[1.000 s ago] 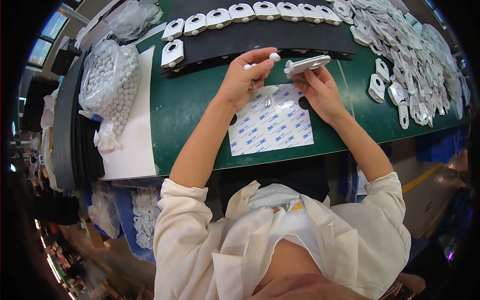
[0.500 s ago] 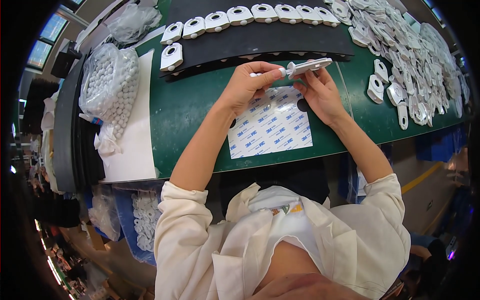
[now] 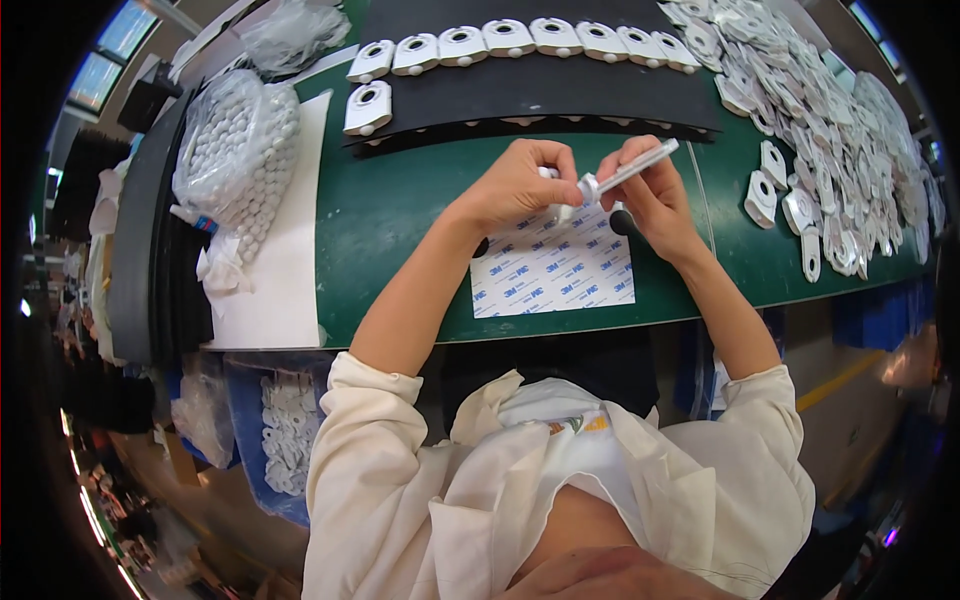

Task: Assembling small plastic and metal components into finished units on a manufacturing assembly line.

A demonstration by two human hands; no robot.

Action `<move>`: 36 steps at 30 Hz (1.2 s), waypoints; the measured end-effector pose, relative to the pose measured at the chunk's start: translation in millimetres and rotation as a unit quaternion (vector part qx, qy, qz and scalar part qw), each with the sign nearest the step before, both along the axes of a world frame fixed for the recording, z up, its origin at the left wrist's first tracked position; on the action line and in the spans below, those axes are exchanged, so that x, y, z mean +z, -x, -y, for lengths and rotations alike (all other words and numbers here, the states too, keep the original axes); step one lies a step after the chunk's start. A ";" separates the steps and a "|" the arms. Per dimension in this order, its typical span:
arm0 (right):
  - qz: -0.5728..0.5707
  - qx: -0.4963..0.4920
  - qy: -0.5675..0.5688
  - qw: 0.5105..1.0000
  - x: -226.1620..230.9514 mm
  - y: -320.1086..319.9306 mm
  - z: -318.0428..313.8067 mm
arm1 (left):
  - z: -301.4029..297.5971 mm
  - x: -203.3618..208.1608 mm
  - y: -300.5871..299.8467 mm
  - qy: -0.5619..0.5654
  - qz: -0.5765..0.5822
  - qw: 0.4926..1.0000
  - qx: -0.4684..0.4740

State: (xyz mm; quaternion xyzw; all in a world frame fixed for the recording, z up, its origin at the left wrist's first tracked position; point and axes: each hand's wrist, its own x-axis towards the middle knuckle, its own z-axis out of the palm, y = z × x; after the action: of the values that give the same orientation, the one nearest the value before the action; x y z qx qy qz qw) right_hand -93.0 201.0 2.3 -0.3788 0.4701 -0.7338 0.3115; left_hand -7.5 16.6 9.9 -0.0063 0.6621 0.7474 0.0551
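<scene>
My right hand [image 3: 652, 195] grips a flat white plastic part [image 3: 645, 163] edge-on, its far end tilted up to the right. My left hand [image 3: 525, 185] is closed, with thumb and fingertips at the part's near end, where a small white rounded piece [image 3: 588, 187] shows. More white balls [image 3: 548, 173] peek out between the left fingers; how many is hidden. Under both hands lies a white sheet with blue print [image 3: 555, 265] on the green table [image 3: 400, 220].
White parts with round holes [image 3: 461, 46] stand in a row on a black board [image 3: 560, 100]. To the right spreads a heap of loose white parts [image 3: 830, 190]. A clear bag of white balls [image 3: 240, 140] lies left on a white board [image 3: 285, 290]. Below hangs a blue bin [image 3: 250, 430].
My left fingers, which pinched a white ball beside the part's end, now press against that end. Both hands have shifted slightly lower, and the whole view has moved a little.
</scene>
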 end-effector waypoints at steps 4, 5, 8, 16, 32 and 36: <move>-0.154 0.023 -0.011 0.988 25.4 -1.6 18.6 | 9.0 -15.0 -0.4 -0.023 -0.129 0.991 -0.024; -0.187 0.008 -0.032 0.982 32.7 4.5 19.4 | 5.5 -9.9 2.7 -0.024 -0.132 0.991 -0.026; -0.207 -0.005 -0.054 0.977 66.6 18.5 56.5 | 11.4 -15.5 -0.7 -0.318 -0.071 0.945 -0.036; -0.206 -0.055 -0.230 0.950 67.6 40.1 164.2 | 12.2 -15.3 7.3 -0.452 0.128 0.877 0.100; -0.366 -0.142 -0.203 0.897 23.1 39.6 190.3 | 8.4 -11.6 9.2 -0.437 0.104 0.887 0.106; -0.456 -0.131 -0.187 0.860 53.3 30.3 123.7 | 16.3 -16.8 6.2 -0.427 0.046 0.897 0.102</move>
State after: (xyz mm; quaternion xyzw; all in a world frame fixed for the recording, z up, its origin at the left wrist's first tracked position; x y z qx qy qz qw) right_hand -123.3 77.3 55.6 -0.5406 0.7331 -0.4118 0.0280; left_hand -13.7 0.2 -6.9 -0.0839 0.2720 0.9586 0.0062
